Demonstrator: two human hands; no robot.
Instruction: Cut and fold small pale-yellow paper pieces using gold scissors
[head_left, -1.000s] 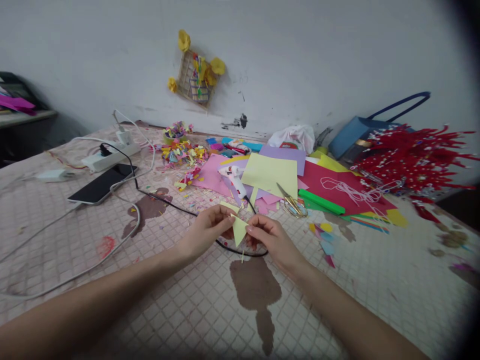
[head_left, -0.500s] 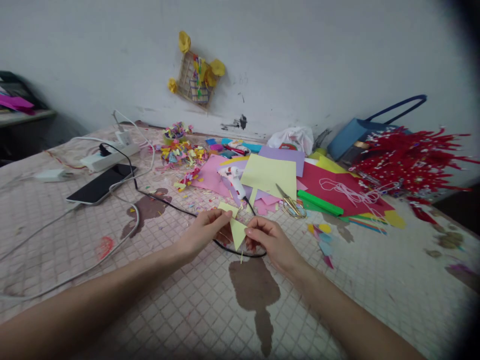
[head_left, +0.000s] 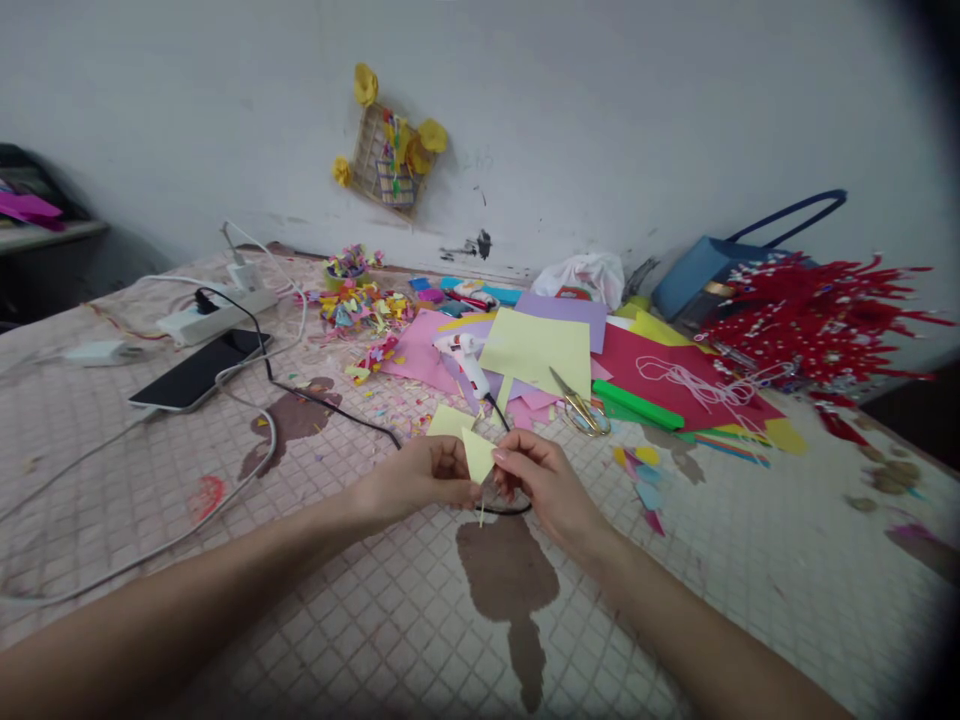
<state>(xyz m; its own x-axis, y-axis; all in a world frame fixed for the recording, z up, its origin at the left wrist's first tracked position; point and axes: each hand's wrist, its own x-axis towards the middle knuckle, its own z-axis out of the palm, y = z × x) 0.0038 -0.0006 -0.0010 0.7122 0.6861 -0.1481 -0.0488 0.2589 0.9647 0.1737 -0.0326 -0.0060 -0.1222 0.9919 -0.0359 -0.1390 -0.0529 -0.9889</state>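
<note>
Pale yellow paper triangle (head_left: 478,455), one

Left hand (head_left: 420,477): curled at the paper triangle's left edge; firmness of grip, cannot tell. White glue gun (head_left: 469,368): lying beyond. Paper triangle: between the hands, touching both, long edge slanting away from the body, over a grid-patterned bench (head_left: 375,620). Right hand (head_left: 553,487): closed on the right corner. Gold scissors (head_left: 581,408): farther right.

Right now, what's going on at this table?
A person holds a small pale-yellow paper triangle between the left hand and right hand. Beyond the hands lie a white glue gun, gold scissors and colored paper sheets. A phone lies off to the left.
</note>
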